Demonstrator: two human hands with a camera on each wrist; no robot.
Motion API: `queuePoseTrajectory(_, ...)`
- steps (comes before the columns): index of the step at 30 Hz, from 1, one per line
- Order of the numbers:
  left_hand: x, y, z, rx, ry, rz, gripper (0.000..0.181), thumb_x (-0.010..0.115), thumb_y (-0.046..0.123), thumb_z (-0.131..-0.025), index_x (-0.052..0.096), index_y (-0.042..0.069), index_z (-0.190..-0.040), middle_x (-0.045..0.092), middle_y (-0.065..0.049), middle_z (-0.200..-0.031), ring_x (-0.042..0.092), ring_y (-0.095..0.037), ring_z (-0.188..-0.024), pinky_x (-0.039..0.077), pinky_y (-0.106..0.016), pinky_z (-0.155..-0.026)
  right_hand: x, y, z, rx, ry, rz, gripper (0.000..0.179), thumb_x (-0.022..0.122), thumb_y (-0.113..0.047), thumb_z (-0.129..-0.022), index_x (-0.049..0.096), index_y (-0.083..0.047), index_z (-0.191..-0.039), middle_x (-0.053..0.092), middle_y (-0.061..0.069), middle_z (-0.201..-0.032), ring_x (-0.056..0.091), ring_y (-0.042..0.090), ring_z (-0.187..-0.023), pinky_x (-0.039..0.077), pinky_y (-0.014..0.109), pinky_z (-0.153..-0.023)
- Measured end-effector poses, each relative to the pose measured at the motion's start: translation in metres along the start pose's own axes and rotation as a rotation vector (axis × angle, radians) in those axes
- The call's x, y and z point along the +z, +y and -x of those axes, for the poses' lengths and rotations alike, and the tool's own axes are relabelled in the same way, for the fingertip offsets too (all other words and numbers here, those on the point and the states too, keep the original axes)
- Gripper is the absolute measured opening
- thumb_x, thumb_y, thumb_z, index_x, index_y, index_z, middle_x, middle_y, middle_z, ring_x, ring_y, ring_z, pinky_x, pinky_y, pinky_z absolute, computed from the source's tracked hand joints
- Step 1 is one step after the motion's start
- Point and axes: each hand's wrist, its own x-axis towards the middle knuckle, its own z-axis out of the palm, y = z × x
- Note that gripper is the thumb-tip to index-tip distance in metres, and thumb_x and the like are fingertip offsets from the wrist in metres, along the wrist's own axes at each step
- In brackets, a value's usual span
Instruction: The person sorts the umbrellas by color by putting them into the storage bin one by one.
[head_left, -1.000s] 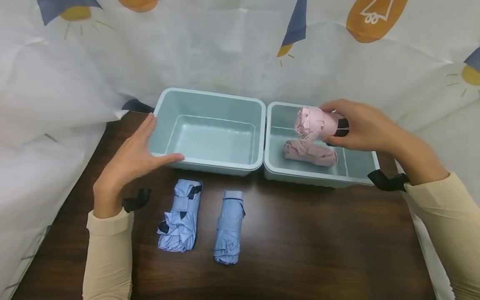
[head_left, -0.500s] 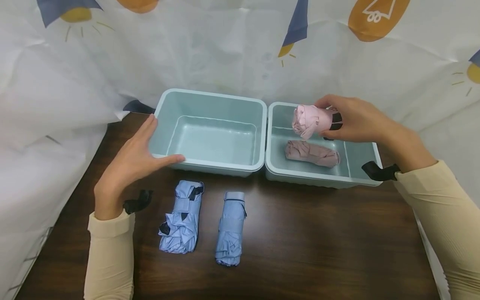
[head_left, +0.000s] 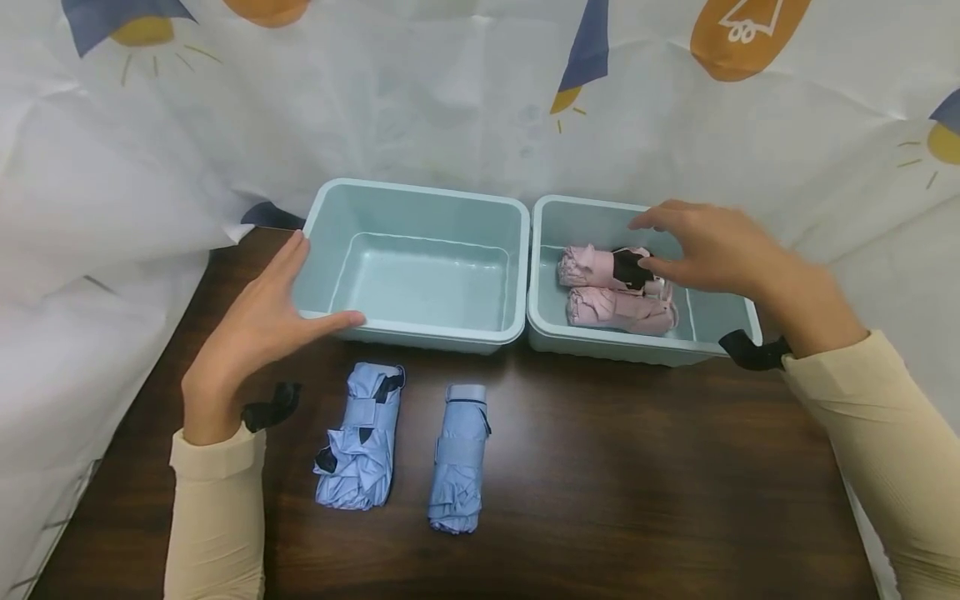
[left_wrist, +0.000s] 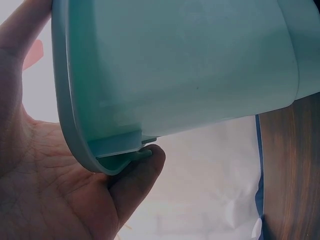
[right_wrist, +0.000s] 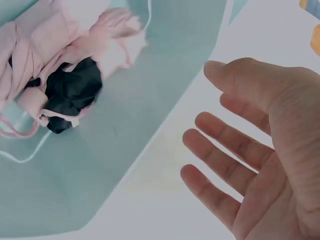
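Left grip [head_left: 262, 321] pinches the left bin [head_left: 420, 335]. Right grip [head_left: 716, 250], spread and holding nothing, is near two pink rolls [head_left: 615, 310] in the right bin [head_left: 615, 346]. It might catch the pink loop [right_wrist: 22, 135] and drag one out.

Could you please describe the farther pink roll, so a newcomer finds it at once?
On the dark wooden table, find the right-hand pale green bin. Inside, the far pink roll lies just beyond the near pink roll. In the head view, only the far one shows a large black patch.
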Motion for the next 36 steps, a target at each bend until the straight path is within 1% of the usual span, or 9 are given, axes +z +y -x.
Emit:
queuePoseTrajectory(3,0.0,0.0,0.0,-0.002,-0.003,0.003,0.127,0.081,0.068,-0.082,-0.004,0.033,-0.17,-0.007,0.011,-0.179,0.029,-0.047,-0.156,0.034,-0.081,-0.111,0.003,0.0,0.004,0.013,-0.012,-0.012,0.05,0.073,-0.029,-0.099,0.063,-0.014,-0.146,0.069,0.018,-0.137,0.067,0.038,-0.121,0.056,0.062,-0.091)
queuePoseTrajectory(6,0.0,0.001,0.0,-0.002,-0.004,0.006,0.128,0.081,0.068,-0.081,-0.004,0.033,-0.17,-0.007,0.011,-0.179,0.029,-0.047,-0.156,0.034,-0.081,-0.111,0.005,0.002,0.01,0.011,0.003,-0.021,0.049,0.072,-0.028,-0.099,0.063,-0.014,-0.145,0.069,0.018,-0.136,0.067,0.038,-0.12,0.056,0.063,-0.092)
queuePoseTrajectory(12,0.0,0.003,0.001,0.005,0.002,0.004,0.128,0.082,0.068,-0.081,-0.004,0.033,-0.17,-0.006,0.011,-0.179,0.028,-0.047,-0.157,0.034,-0.081,-0.111,0.008,0.008,0.027,-0.003,0.088,-0.044,0.048,0.075,-0.023,-0.097,0.064,-0.013,-0.143,0.07,0.018,-0.135,0.069,0.038,-0.117,0.056,0.062,-0.092)
queuePoseTrajectory(18,-0.001,0.003,0.001,0.012,0.005,0.005,0.128,0.082,0.067,-0.081,-0.003,0.033,-0.17,-0.005,0.009,-0.18,0.03,-0.047,-0.155,0.035,-0.081,-0.111,0.015,0.013,0.044,-0.015,0.159,-0.09,0.045,0.074,-0.023,-0.098,0.065,-0.009,-0.141,0.071,0.019,-0.132,0.068,0.039,-0.117,0.054,0.064,-0.093)
queuePoseTrajectory(26,0.001,0.001,0.0,0.008,0.007,0.007,0.128,0.081,0.068,-0.081,-0.004,0.034,-0.17,-0.006,0.009,-0.18,0.03,-0.048,-0.155,0.036,-0.082,-0.11,0.032,0.014,0.065,-0.007,0.267,-0.225,0.047,0.076,-0.016,-0.097,0.065,-0.006,-0.141,0.069,0.017,-0.137,0.064,0.039,-0.126,0.05,0.06,-0.1)
queuePoseTrajectory(29,0.001,0.001,0.0,0.003,0.003,0.003,0.127,0.08,0.069,-0.082,-0.005,0.033,-0.17,-0.007,0.009,-0.18,0.029,-0.049,-0.155,0.036,-0.082,-0.11,0.039,0.014,0.071,-0.008,0.296,-0.239,0.048,0.078,-0.014,-0.095,0.065,-0.008,-0.141,0.07,0.014,-0.137,0.064,0.035,-0.125,0.05,0.036,-0.107)
queuePoseTrajectory(32,-0.001,0.002,0.001,0.0,-0.003,-0.004,0.127,0.079,0.069,-0.082,-0.005,0.032,-0.17,-0.008,0.009,-0.179,0.026,-0.049,-0.158,0.034,-0.082,-0.111,0.044,0.013,0.076,-0.011,0.321,-0.249,0.05,0.079,-0.012,-0.093,0.066,-0.008,-0.141,0.071,0.013,-0.136,0.065,0.032,-0.124,0.039,0.008,-0.102)
queuePoseTrajectory(33,-0.001,0.002,0.001,0.001,-0.002,-0.004,0.127,0.079,0.069,-0.082,-0.005,0.032,-0.17,-0.008,0.009,-0.179,0.026,-0.049,-0.158,0.034,-0.082,-0.111,0.045,0.013,0.077,-0.01,0.329,-0.256,0.05,0.08,-0.011,-0.093,0.066,-0.008,-0.141,0.071,0.013,-0.135,0.065,0.032,-0.124,0.033,0.003,-0.099)
queuePoseTrajectory(36,-0.002,0.002,0.002,0.002,-0.001,-0.005,0.127,0.079,0.069,-0.083,-0.005,0.031,-0.17,-0.008,0.009,-0.179,0.024,-0.048,-0.16,0.033,-0.082,-0.112,0.05,0.014,0.083,-0.004,0.357,-0.276,0.051,0.081,-0.009,-0.091,0.067,-0.008,-0.14,0.072,0.015,-0.133,0.066,0.034,-0.121,0.029,-0.002,-0.098)
